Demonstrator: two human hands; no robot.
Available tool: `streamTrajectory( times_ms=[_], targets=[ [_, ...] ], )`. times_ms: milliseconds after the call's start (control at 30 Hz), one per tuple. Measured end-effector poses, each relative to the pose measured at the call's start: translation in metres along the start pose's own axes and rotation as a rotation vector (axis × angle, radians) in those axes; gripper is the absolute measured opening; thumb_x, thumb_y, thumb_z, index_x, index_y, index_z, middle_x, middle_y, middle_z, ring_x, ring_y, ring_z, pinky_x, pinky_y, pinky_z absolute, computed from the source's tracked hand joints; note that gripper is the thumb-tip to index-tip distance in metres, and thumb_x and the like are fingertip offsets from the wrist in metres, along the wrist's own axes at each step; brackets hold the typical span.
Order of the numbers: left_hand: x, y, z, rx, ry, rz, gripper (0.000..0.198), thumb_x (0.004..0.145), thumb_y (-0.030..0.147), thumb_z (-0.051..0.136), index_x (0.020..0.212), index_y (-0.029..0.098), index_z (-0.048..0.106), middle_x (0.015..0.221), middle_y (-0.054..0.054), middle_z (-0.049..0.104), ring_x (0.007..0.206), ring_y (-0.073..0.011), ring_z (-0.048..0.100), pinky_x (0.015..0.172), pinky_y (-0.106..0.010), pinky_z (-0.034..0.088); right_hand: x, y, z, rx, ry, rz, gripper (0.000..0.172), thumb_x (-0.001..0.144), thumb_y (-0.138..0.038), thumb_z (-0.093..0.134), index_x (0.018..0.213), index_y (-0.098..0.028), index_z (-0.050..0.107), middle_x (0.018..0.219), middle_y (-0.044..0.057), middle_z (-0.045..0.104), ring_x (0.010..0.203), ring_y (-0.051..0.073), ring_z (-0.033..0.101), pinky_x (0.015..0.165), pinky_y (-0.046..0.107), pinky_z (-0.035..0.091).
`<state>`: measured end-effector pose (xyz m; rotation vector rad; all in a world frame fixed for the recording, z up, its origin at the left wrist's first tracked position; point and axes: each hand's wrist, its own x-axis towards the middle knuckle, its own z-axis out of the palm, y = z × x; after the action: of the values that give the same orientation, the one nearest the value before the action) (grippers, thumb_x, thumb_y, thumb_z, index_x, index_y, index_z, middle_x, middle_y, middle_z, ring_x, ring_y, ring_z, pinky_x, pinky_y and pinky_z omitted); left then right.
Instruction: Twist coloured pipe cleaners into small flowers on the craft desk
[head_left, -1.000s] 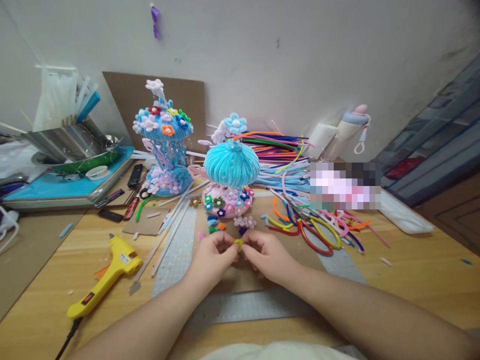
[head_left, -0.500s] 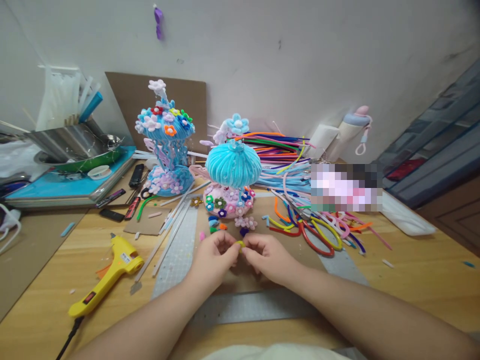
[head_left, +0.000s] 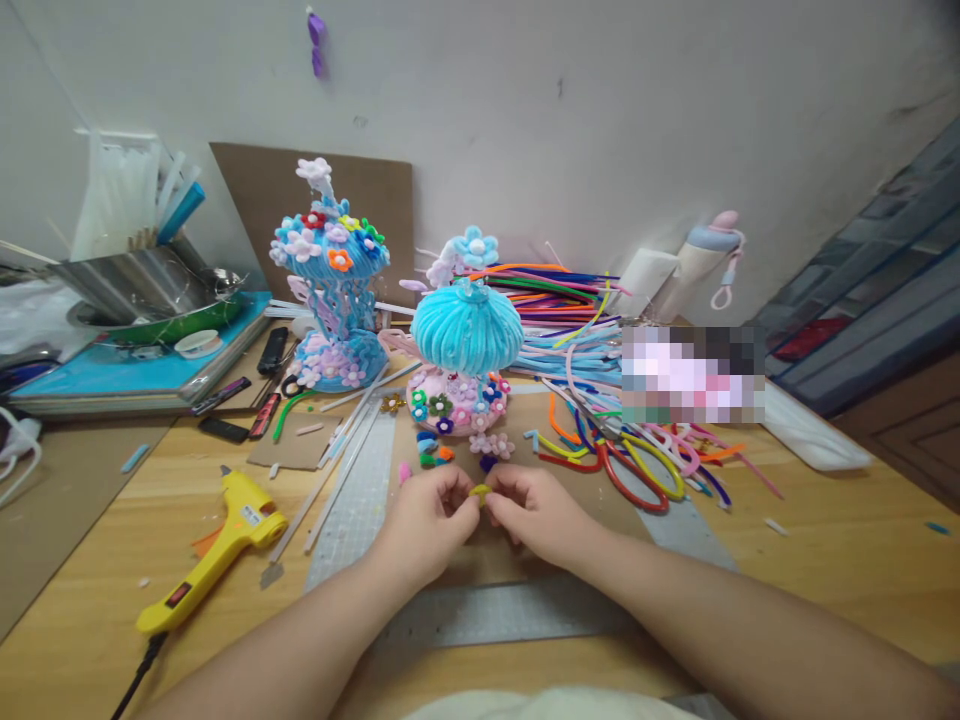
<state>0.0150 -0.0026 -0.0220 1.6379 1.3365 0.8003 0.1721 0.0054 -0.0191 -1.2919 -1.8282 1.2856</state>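
Observation:
Between my fingertips is a small piece of yellow pipe cleaner, bent into a little curl. My left hand pinches it from one side and my right hand from the other, both closed and almost touching. Fingers hide part of the piece. Just beyond my hands stands a pipe-cleaner figure with a round blue top and a pink base covered in small flowers. Several short coloured pieces and pale pink flowers lie in front of it on a brown board.
A yellow glue gun rests at the left with its cord. Red-handled scissors lie among pipe-cleaner scraps at the right. A taller flowered figure and a metal pot stand behind. Bundled pipe cleaners fill the back.
My fingers shift slightly around the yellow piece, which now looks a little flatter and lower. Everything else stays in place.

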Motion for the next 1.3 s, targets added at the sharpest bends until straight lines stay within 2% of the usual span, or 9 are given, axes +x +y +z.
streamTrajectory(
  times_ms=[100,300,600,700,833,867,1000,1167,1300],
  targets=[
    [-0.001,0.003,-0.002,0.082,-0.001,0.046,0.012,0.073,0.022,0.050,0.063,0.017,0.052,0.057,0.002,0.054,0.055,-0.0114,0.049,0.050,-0.021,0.034,-0.001,0.000,-0.002,-0.079,0.009,-0.062,0.010,0.077,-0.019,0.046,0.068,-0.016,0.051,0.054,-0.005,0.044,0.048,0.007,0.041,0.044,0.017,0.029],
    [-0.001,0.005,-0.002,0.101,-0.004,0.050,0.013,0.072,0.021,0.049,0.060,0.017,0.050,0.055,0.003,0.050,0.053,-0.0107,0.045,0.049,-0.021,0.031,-0.001,0.001,-0.003,-0.118,-0.046,-0.068,0.014,0.077,-0.019,0.044,0.064,-0.016,0.048,0.052,-0.006,0.039,0.047,0.006,0.036,0.043,0.017,0.025],
    [-0.003,0.010,0.013,-0.331,0.012,-0.214,0.010,0.063,0.015,0.045,0.056,0.019,0.041,0.042,0.006,0.046,0.042,-0.0098,0.045,0.046,-0.022,0.037,-0.007,-0.003,0.001,-0.403,0.087,-0.313,0.021,0.073,-0.011,0.047,0.054,-0.016,0.038,0.053,-0.005,0.038,0.052,0.007,0.037,0.049,0.020,0.023],
    [-0.002,0.012,0.011,-0.312,0.022,-0.184,0.010,0.066,0.018,0.047,0.057,0.019,0.042,0.045,0.005,0.048,0.045,-0.0107,0.047,0.048,-0.022,0.038,-0.006,-0.004,0.004,-0.327,0.099,-0.231,0.019,0.075,-0.015,0.046,0.057,-0.017,0.040,0.054,-0.004,0.041,0.051,0.008,0.038,0.047,0.020,0.024],
    [-0.001,0.009,0.005,-0.169,0.047,-0.083,0.009,0.070,0.022,0.049,0.063,0.018,0.046,0.052,0.003,0.051,0.052,-0.0123,0.050,0.051,-0.022,0.037,-0.003,-0.005,0.003,0.010,-0.001,0.023,0.014,0.080,-0.021,0.039,0.067,-0.018,0.043,0.048,-0.007,0.041,0.039,0.007,0.039,0.039,0.018,0.027],
    [-0.001,0.008,0.004,-0.130,0.040,-0.072,0.009,0.070,0.022,0.050,0.062,0.018,0.046,0.053,0.004,0.050,0.052,-0.0121,0.049,0.050,-0.022,0.036,-0.003,-0.006,0.002,0.038,-0.009,0.033,0.012,0.081,-0.021,0.040,0.069,-0.018,0.044,0.049,-0.007,0.042,0.038,0.007,0.040,0.039,0.017,0.028],
    [-0.001,0.005,0.002,-0.068,0.031,-0.024,0.012,0.071,0.021,0.052,0.061,0.018,0.047,0.055,0.004,0.049,0.052,-0.0109,0.047,0.049,-0.021,0.034,-0.001,-0.004,-0.002,-0.013,0.014,-0.086,0.009,0.078,-0.020,0.047,0.069,-0.017,0.049,0.053,-0.006,0.044,0.044,0.006,0.042,0.042,0.017,0.030],
    [0.001,0.003,0.001,-0.159,0.086,0.010,0.012,0.075,0.028,0.053,0.071,0.017,0.053,0.059,0.002,0.052,0.055,-0.0116,0.050,0.053,-0.022,0.037,0.001,-0.002,-0.001,0.236,-0.037,0.056,0.010,0.078,-0.025,0.043,0.071,-0.018,0.045,0.050,-0.008,0.042,0.034,0.005,0.037,0.036,0.017,0.030],
    [0.003,0.000,0.002,-0.117,0.055,0.000,0.013,0.074,0.028,0.054,0.068,0.017,0.052,0.057,0.003,0.051,0.054,-0.0113,0.049,0.051,-0.021,0.036,0.001,-0.002,0.000,0.186,0.025,0.018,0.009,0.077,-0.023,0.045,0.070,-0.018,0.045,0.051,-0.008,0.041,0.037,0.006,0.039,0.038,0.017,0.030]
  ],
)
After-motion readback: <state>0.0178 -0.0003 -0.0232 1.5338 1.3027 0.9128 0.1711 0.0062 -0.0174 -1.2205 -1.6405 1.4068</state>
